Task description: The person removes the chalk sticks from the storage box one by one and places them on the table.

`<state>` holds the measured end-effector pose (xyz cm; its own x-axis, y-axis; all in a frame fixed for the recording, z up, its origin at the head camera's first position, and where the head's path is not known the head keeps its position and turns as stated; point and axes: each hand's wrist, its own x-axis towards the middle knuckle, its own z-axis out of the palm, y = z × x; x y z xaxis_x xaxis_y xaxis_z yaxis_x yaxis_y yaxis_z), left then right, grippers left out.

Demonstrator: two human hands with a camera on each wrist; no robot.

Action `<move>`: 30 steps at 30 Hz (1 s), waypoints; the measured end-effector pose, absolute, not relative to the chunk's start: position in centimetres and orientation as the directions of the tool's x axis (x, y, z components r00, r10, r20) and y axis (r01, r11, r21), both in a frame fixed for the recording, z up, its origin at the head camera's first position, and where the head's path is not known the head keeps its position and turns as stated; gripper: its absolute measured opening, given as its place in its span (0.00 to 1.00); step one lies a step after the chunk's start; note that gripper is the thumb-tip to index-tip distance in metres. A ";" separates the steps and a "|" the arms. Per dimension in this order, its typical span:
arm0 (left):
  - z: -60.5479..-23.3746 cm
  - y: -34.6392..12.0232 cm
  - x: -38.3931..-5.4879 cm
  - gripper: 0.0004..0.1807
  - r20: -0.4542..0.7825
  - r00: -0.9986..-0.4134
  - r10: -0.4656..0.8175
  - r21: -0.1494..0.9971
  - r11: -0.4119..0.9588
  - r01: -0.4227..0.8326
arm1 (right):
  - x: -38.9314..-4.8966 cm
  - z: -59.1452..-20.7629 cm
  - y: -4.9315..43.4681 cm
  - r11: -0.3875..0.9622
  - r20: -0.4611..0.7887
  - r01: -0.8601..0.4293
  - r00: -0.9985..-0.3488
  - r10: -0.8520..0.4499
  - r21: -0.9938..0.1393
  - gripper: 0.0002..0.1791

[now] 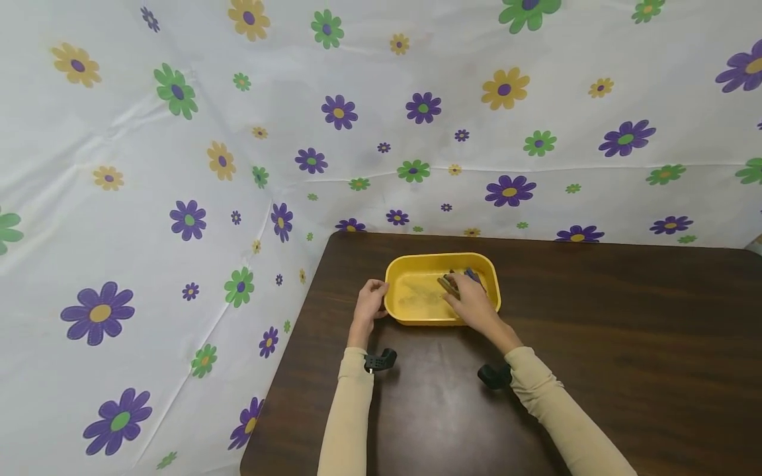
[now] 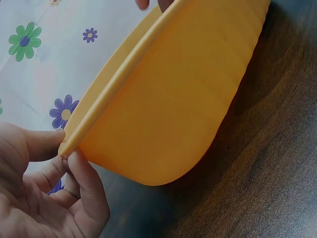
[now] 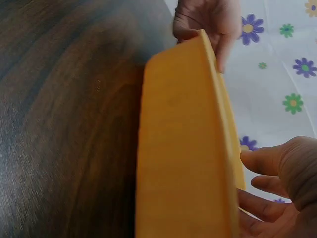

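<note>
A yellow plastic tub (image 1: 417,321) stands on the dark wooden table. My left hand (image 1: 370,301) pinches the rim at its left end, thumb on one side and curled fingers below, as the left wrist view shows. My right hand (image 1: 473,305) reaches over the near wall into the right half of the tub. Olive-green crayon-like sticks (image 1: 448,286) sit between its thumb and fingertips. Just beyond that hand lie blue sticks (image 1: 472,274), partly covered by it. In the right wrist view the tub's wall (image 3: 183,144) hides the fingertips and the sticks.
Greyish smudges mark the tub's floor. The brown table (image 1: 619,344) extends far to the right, its left edge close to my left arm. A white flowered sheet (image 1: 369,79) hangs behind and along the left. Dark wrist cameras (image 1: 381,360) sit below both hands.
</note>
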<state>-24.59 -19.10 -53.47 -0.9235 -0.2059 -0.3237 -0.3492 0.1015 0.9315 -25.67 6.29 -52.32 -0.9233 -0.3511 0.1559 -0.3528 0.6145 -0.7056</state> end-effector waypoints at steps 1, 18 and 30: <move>-53.5 -19.0 -24.6 0.16 -0.326 -0.922 -0.207 0.931 0.099 -0.351 | -25.6 -52.6 6.1 0.621 0.151 -0.347 -0.926 -0.347 -0.703 0.26; -53.9 -18.5 -24.3 0.17 -0.303 -0.927 -0.221 0.939 0.096 -0.330 | -26.3 -54.0 5.0 0.744 0.079 -0.289 -0.949 -0.305 -0.602 0.23; -53.7 -18.7 -24.2 0.15 -0.282 -0.929 -0.242 0.945 0.098 -0.312 | -26.9 -54.0 4.3 0.781 0.056 -0.280 -0.952 -0.301 -0.558 0.19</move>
<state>-24.24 -18.67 -53.73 -0.9285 -0.2419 -0.2817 -0.3122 0.0982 0.9449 -26.91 4.26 -54.01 -0.9519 -0.3011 0.0560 -0.2800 0.7813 -0.5578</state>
